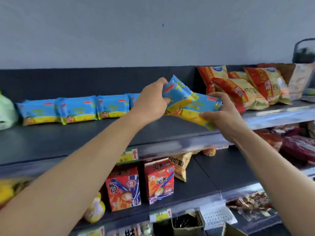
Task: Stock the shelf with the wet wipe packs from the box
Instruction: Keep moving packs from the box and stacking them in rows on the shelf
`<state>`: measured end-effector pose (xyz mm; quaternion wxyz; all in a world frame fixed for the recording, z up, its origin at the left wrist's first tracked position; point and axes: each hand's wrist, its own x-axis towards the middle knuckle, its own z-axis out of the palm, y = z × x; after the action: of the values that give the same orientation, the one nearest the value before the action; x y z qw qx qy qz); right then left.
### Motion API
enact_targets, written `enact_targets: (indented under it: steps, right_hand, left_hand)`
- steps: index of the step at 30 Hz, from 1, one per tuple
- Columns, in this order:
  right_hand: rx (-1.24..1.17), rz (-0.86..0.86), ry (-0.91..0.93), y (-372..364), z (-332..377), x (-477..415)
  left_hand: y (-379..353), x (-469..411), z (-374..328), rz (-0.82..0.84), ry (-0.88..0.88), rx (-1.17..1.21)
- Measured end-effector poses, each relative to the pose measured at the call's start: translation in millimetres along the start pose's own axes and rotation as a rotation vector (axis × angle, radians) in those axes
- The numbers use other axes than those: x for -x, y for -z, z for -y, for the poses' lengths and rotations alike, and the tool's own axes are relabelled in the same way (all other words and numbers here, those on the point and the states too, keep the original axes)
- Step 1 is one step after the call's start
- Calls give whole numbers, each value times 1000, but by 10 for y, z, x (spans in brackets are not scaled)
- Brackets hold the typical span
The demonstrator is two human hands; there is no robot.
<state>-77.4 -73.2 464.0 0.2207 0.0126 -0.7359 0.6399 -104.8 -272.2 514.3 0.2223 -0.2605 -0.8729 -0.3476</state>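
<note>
Blue and yellow wet wipe packs (76, 110) stand in a row along the back of the dark top shelf (68, 142). My left hand (151, 103) grips the upper end of a small stack of the same packs (185, 101), held tilted above the shelf at the right end of the row. My right hand (219, 113) grips the stack's lower right end. The box is only partly visible, as a cardboard edge (233, 230) at the bottom.
Red and yellow snack bags (238, 89) lie right of the packs on the top shelf. A pale green bag (5, 111) sits at the far left. Red cartons (141, 186) and other snacks fill the lower shelves. A dark basket (305, 51) stands top right.
</note>
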Motion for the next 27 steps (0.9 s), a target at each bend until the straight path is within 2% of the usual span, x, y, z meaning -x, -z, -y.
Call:
enact_targets:
  steps: [4,13,19,27]
  right_hand:
    - [31,45,106,-1025,175,-286]
    - [143,309,209,-2873,346,-588]
    - [281,426,217,-3531,257,-774]
    - [430,465,115,-3767,-37,-971]
  left_hand:
    - [794,102,692,-117,160,-148]
    - [2200,352,2363,-240,495,-326]
    - [2373,359,3115,-142,594,-440]
    - [2102,59,3654,13,584,-458]
